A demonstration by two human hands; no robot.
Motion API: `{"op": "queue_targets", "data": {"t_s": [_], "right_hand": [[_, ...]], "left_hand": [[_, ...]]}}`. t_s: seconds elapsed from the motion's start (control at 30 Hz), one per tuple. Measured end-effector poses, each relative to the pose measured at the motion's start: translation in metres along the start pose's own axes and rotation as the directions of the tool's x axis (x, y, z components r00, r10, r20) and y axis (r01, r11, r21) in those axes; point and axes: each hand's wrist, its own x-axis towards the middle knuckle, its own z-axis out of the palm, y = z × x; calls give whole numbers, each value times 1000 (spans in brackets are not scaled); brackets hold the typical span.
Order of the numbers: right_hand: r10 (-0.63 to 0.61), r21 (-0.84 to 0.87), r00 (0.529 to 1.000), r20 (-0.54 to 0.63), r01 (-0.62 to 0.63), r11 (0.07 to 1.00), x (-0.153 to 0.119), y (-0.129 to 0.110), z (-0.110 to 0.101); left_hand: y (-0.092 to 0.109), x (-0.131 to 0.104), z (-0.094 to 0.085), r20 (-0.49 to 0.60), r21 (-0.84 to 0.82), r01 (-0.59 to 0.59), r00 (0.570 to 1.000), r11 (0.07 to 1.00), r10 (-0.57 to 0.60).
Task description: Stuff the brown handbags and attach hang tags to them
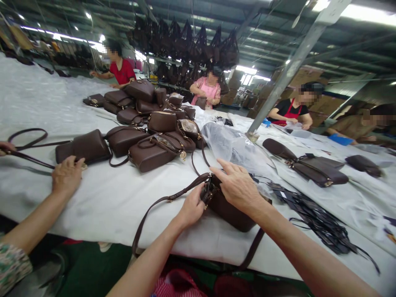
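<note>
- One brown bag [232, 212], on the white-covered surface [108, 198], beneath the right grip [238, 185].
- Left grip [192, 206]: grasping the bag's edge.
- Right grip: laid over the bag; clenched or not, cannot tell.
- Black strips [312, 218]: right of both grips.
- Co-worker's hand [66, 177]: on another bag [91, 146], left of the left grip.
- Pile of brown bags [151, 159]: beyond the left grip.

A workshop: piled handbags [162, 123] and, seemingly, hanging bags [185, 41] behind.

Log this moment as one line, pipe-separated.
left hand: at one end of brown bag | right hand: over same bag | right side: black bundle | beyond: piled brown bags
</note>
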Motion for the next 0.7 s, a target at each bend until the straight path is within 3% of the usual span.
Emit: {"op": "queue_targets", "data": {"t_s": [0.07, 0.13, 0.2, 0.37, 0.53, 0.6, 0.7], "right_hand": [[114, 2, 992, 51, -114, 993, -7, 10, 3], [184, 9, 978, 95, -186, 982, -14, 17, 10], [191, 11, 975, 112, -194, 981, -18, 21, 17], [142, 53, 985, 100, -148, 988, -20, 26, 25], [128, 102, 988, 91, -137, 985, -23, 35, 31], [120, 116, 990, 76, -129, 985, -23, 38, 35], [147, 128, 988, 44, -152, 980, -23, 42, 40]], "left_hand": [[-13, 0, 1, 22, 49, -55, 998, 997, 54], [-26, 1, 3, 123, 108, -107, 988, 988, 93], [-34, 3, 5, 181, 214, -146, 977, 966, 108], [-29, 13, -2, 121, 486, -118, 990, 866, 67], [-3, 6, -28, 90, 559, 61, 987, 827, -134], [7, 0, -38, 51, 417, 211, 966, 884, -255], [19, -17, -49, 20, 77, 492, 869, 867, -495]]}}
